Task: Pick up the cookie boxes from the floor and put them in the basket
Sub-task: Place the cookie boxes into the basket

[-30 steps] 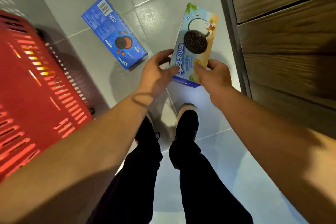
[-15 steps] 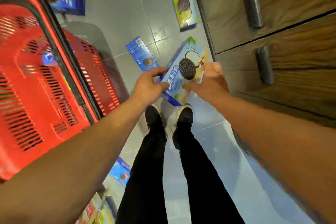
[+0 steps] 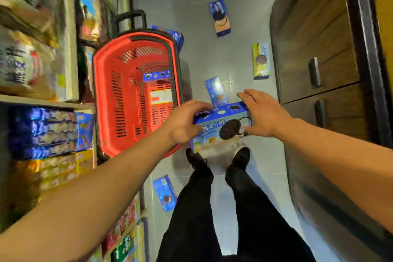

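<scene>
Red plastic fills the left of my view: the basket [image 3: 136, 91] stands on the floor [image 3: 244, 17] against the shelves [image 3: 42, 70], a blue cookie box [image 3: 156, 76] already lying inside at its far end. I hold a coconut cookie box [image 3: 221, 126] in the air just right of the basket rim, above my shoes [image 3: 240, 157]. My left hand [image 3: 187, 121] grips its left end, fingers curled over the blue top edge; my right hand [image 3: 262, 112] presses the right end with fingers spread and fairly straight. On the floor lie more boxes: a blue one [image 3: 217, 91] just beyond my hands, a yellow-green one [image 3: 261, 61] by the wooden cabinet [image 3: 319, 38], another [image 3: 220, 18] farther off, one [image 3: 164, 192] near my left leg. A further box [image 3: 177, 36] is half hidden behind the basket.
</scene>
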